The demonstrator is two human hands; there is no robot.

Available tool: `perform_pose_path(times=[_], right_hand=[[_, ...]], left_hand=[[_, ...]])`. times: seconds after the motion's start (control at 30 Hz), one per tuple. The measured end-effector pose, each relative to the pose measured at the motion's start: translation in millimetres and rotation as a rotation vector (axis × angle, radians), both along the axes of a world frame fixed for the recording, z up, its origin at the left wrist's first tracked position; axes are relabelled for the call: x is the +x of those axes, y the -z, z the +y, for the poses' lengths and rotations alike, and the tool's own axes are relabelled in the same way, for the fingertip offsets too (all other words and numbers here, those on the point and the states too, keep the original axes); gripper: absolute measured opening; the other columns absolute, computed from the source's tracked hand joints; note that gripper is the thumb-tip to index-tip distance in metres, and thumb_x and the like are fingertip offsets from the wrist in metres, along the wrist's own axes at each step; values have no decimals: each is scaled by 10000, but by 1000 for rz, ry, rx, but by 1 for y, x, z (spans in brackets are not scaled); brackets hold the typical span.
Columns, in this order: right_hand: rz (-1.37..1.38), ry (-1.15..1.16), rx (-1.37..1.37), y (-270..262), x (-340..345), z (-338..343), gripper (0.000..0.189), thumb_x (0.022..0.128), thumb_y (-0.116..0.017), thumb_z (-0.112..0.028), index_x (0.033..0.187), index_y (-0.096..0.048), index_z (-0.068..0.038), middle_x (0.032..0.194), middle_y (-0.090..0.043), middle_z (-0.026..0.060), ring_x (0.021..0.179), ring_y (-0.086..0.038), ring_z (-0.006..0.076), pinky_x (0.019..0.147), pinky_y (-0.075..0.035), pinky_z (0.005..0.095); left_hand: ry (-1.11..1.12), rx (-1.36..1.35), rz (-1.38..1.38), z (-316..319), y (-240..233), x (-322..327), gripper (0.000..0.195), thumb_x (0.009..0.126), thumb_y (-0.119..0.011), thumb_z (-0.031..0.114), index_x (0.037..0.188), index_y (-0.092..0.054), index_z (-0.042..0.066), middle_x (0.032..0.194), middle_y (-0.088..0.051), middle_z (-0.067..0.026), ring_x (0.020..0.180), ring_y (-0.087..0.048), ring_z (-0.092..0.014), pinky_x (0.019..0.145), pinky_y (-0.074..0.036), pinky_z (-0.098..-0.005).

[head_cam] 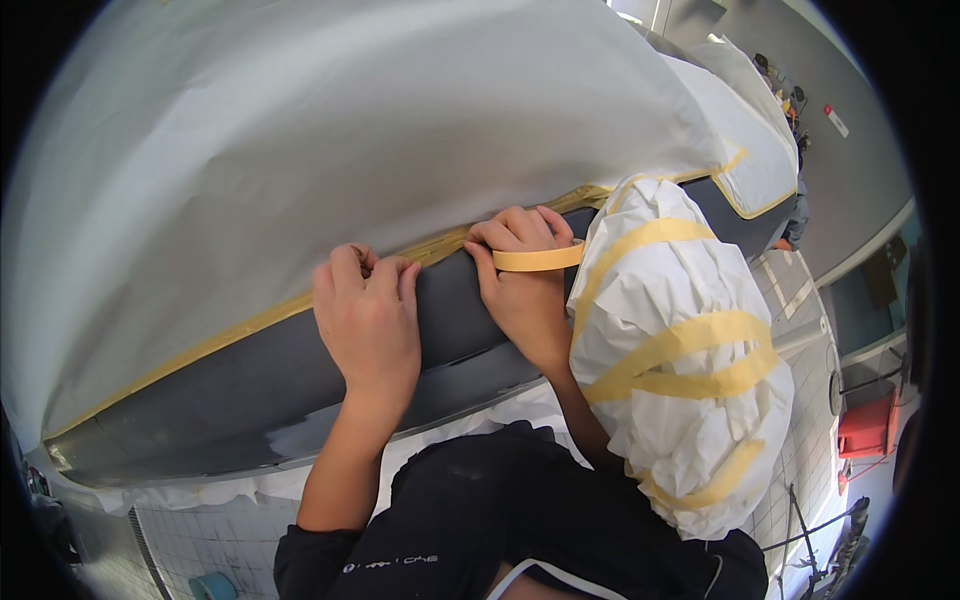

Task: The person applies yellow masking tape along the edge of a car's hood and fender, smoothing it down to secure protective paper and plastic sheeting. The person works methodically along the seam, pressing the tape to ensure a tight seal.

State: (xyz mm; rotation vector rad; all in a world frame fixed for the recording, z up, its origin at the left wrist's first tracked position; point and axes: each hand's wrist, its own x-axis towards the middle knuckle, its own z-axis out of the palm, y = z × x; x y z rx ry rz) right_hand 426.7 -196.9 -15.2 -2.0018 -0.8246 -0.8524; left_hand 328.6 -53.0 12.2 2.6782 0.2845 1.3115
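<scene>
A strip of yellow masking tape (pixel 247 328) runs along the edge of pale masking sheeting (pixel 375 135), where it meets a dark grey car body panel (pixel 217 390). My left hand (pixel 367 322) pinches at this taped edge, its fingertips bent over the tape. Just to the right, my right hand (pixel 525 292) has thumb and fingers on the same seam. A roll of masking tape (pixel 536 259) sits edge-on across the right hand, looped around its fingers; part of it is hidden. Close beside that hand bulges a side mirror wrapped in white paper (pixel 675 285) and bound with tape bands.
Beyond the mirror, another person's sleeve (pixel 798 214) and hand (pixel 784 244) show beside the car. White sheeting (pixel 517 409) hangs below the panel. A red bin (pixel 868 424) and a black stand (pixel 806 532) are at right. A blue bucket (pixel 213 586) stands on the tiled floor (pixel 202 536).
</scene>
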Motion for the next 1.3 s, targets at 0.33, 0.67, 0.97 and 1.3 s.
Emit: perform_pose_path(times=[0.33, 0.67, 0.97, 1.3], right_hand=[[-63, 37, -99, -3, 4, -4, 92, 886, -783, -67, 943, -725, -110, 933, -662, 28, 964, -658, 269, 1064, -435, 462], [-53, 37, -136, -5, 8, -5, 110, 872, -779, -48, 945, -727, -111, 932, -645, 23, 974, -654, 256, 1074, -432, 463], [-178, 20, -194, -5, 11, -6, 197, 762, -683, 34, 911, -679, -96, 913, -624, 61, 926, -646, 287, 1038, -492, 477], [-159, 67, -196, -7, 5, -7, 145, 790, -700, -20, 912, -685, -97, 932, -628, 60, 941, -651, 278, 1067, -489, 471]], left_hand=[[-24, 42, 0, 1, 9, 12, 142, 803, -880, 149, 891, -781, 98, 1005, -603, -40, 949, -594, -275, 812, -490, -428], [-41, 48, 2, -3, 5, 12, 134, 805, -889, 139, 893, -800, 92, 984, -602, -51, 931, -584, -283, 816, -491, -423], [-59, 65, 39, -3, 6, 10, 157, 792, -888, 167, 896, -781, 119, 1008, -595, -21, 953, -592, -262, 803, -469, -427], [-83, 71, 93, -7, -2, 14, 165, 788, -893, 167, 881, -776, 96, 1032, -597, -41, 986, -592, -265, 816, -469, -422]])
